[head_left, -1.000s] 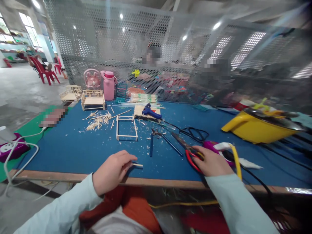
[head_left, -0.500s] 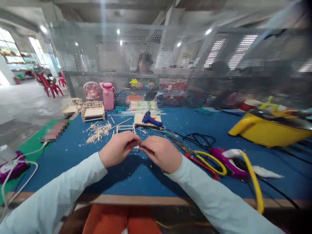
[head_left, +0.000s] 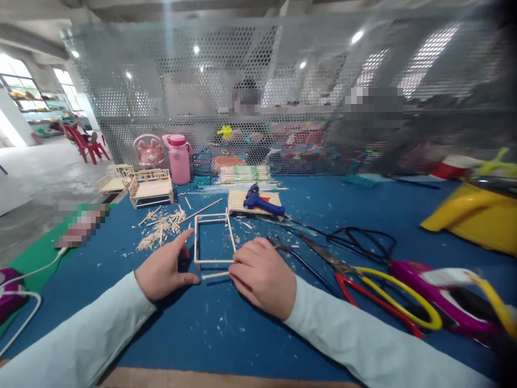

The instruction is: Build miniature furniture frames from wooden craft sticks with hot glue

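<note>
A small rectangular frame of thin wooden sticks (head_left: pixel 214 262) lies on the blue table in front of me. My left hand (head_left: pixel 167 268) is open at the frame's lower left, thumb and fingers spread apart with nothing between them. My right hand (head_left: pixel 262 275) is closed at the frame's lower right corner. From its fingers a short wooden stick (head_left: pixel 216 275) points left, just below the frame's near side. Those fingertips hide the stick's right end and the frame's corner, so I cannot tell whether they also touch the frame.
Behind the frame, a blue glue gun (head_left: pixel 262 203) rests on a stack of wooden pieces (head_left: pixel 235 200). Loose stick scraps (head_left: pixel 163 229) lie to the left, near small wooden chair-like models (head_left: pixel 151 187). Large scissors (head_left: pixel 375 291) and a purple power strip (head_left: pixel 448 302) are on the right.
My hands, together at the fingertips before, have moved apart. The left one has opened, the right one shows a short stick, and the wooden frame is now mostly uncovered. The view has shifted.
</note>
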The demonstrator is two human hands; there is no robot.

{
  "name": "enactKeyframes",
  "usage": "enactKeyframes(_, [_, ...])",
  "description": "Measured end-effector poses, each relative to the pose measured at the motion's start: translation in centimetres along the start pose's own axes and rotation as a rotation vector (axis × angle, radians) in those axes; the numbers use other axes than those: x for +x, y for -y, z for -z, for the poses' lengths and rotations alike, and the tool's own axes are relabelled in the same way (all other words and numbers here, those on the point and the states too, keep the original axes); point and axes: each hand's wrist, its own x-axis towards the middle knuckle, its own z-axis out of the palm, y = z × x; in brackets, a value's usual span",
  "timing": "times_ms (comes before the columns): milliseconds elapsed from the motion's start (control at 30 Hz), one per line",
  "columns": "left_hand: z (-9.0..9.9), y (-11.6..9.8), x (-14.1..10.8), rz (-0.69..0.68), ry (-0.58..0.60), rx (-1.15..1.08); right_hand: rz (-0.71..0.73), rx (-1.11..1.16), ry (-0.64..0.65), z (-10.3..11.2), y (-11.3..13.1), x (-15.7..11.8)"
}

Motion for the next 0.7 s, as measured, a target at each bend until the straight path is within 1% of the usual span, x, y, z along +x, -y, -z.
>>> enactKeyframes(100, [-0.6, -0.4, -0.1, 0.020, -0.019, -0.047, -0.072, -0.158, 0.056, -0.6, 0.5, 0.3])
enactKeyframes(167, [-0.7, -0.8, -0.1, 0.027, -0.041, -0.074, -0.090, -0.223, 0.083, -0.8, 0.8, 0.6])
enactKeyframes(333, [-1.0, -1.1, 0.0, 0.002, -0.075, -0.131, -0.098, -0.252, 0.111, -1.1, 1.3, 0.7])
enactKeyframes(433, [-1.1, -1.2, -0.2, -0.049, -0.190, -0.048, -0.101, -0.237, 0.122, -1.2, 1.4, 0.7])
enactKeyframes(500, [-1.0, -1.5, -0.3, -0.119, -0.267, 0.060, -0.091, -0.229, 0.116, -1.1, 1.3, 0.8])
enactKeyframes(533, [-0.9, -1.7, -0.4, -0.161, -0.280, 0.112, -0.087, -0.227, 0.110, -1.1, 1.3, 0.8])
enactKeyframes(567, [-0.8, -2.0, -0.4, -0.203, -0.272, 0.155, -0.084, -0.226, 0.102, -1.1, 1.3, 0.9])
enactKeyframes(633, [-0.8, -2.6, -0.4, -0.270, -0.215, 0.210, -0.083, -0.227, 0.087, -1.1, 1.3, 0.9])
enactKeyframes(700, [-0.8, -3.2, -0.3, -0.296, -0.158, 0.238, -0.088, -0.228, 0.078, -1.2, 1.2, 0.8])
